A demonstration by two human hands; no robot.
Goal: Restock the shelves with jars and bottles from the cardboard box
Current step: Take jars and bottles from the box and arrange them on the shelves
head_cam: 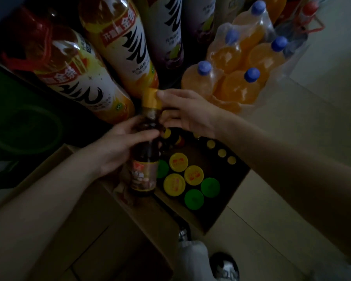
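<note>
A dark brown glass bottle [145, 159] with a gold foil neck and a brown label hangs above the open cardboard box [234, 196]. My left hand [122, 145] is wrapped around its shoulder. My right hand [187, 112] pinches the gold cap and neck from the right. Inside the box stand jars with yellow lids [178, 162] and green lids [194, 199], plus several small yellow bottle caps [221, 152] along the far side.
Large juice bottles [126, 45] in shrink wrap lean at the upper left. A wrapped pack of orange drinks with blue caps [241, 63] stands at the upper right. A dark green crate [20, 122] is at left. My shoe [225, 267] rests on the tiled floor.
</note>
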